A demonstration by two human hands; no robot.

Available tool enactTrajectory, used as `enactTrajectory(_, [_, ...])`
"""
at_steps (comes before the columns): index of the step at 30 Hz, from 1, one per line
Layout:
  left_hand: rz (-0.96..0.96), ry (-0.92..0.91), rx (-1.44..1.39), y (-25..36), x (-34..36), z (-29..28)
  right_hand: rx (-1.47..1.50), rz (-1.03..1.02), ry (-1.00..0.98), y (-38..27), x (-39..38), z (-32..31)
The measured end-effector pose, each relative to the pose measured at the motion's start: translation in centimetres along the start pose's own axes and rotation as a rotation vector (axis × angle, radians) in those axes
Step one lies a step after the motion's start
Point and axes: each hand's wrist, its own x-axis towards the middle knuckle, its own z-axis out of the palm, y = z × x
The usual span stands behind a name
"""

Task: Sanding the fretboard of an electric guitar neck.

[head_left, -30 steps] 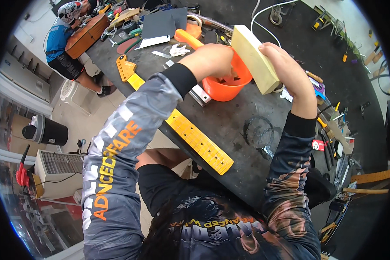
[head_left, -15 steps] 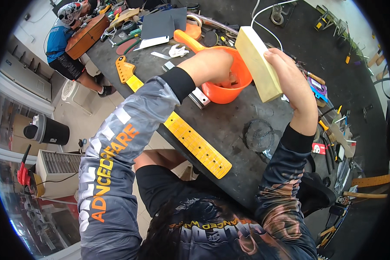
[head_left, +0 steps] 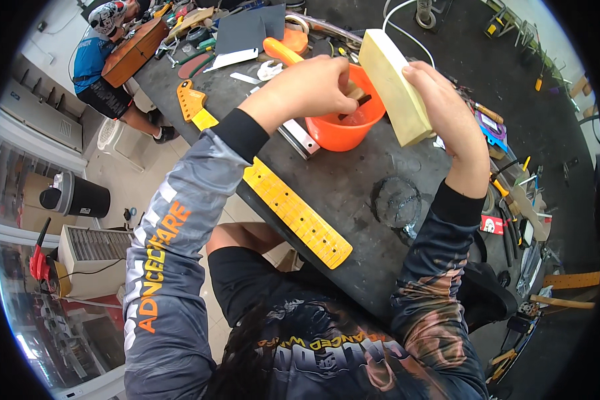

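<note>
Over the mouth of an orange dipper (head_left: 343,141), my left hand (head_left: 313,85) pinches a small tan block with a dark edge (head_left: 359,95). Part of that block is hidden by my fingers; its exact kind is unclear. A pale yellow rectangular block (head_left: 397,93) is held tilted in my right hand (head_left: 440,93), just right of the dipper and above the bench. A yellow guitar neck with dark dot inlays (head_left: 300,217) lies along the near bench edge, its headstock (head_left: 191,100) at the far left. My left forearm covers its middle.
A metal bar (head_left: 301,141) lies beside the dipper. The dark bench (head_left: 340,193) has a wet ring (head_left: 397,200) on it. Tools and dark sheets (head_left: 247,33) crowd the back; more tools (head_left: 513,220) line the right. A person (head_left: 100,57) works on an orange-brown guitar body (head_left: 137,52) at far left.
My left hand has risen from inside the dipper and shifted left, bringing the small tan block into sight. My right hand still holds the yellow block, nearly in place.
</note>
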Motion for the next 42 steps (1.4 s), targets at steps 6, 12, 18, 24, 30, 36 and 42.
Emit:
enactTrajectory(6, [0.13, 0.255, 0.054, -0.8, -2.1, 0.8, 0.07, 0.055, -0.027, -0.8, 0.7, 0.3])
enactTrajectory(12, [0.154, 0.361, -0.273, -0.7, -2.5, 0.9, 0.229, 0.019, 0.056, 2.3, 0.9, 0.6])
enactTrajectory(18, [0.149, 0.429, -0.406, -0.9, -3.6, 1.1, 0.202, -0.006, 0.039, 1.7, 0.6, 0.8])
enactTrajectory(24, [0.256, 0.434, -0.178, -1.0, -3.8, 0.7, 0.251, 0.139, -0.003, -0.1, 0.7, 0.8])
enactTrajectory(30, [0.255, 0.571, -0.151, -0.4, -3.8, 0.7, 0.198, -0.096, 0.017, 2.0, 1.3, 1.6])
enactTrajectory(36, [0.278, 0.598, -0.119, -1.2, -3.6, 0.7, 0.454, 0.25, 0.037, -0.3, 1.2, 2.1])
enactTrajectory(42, [0.319, 0.581, -0.209, 1.3, -3.4, -0.8, 0.59, 0.25, 0.069, 0.2, 2.2, 3.3])
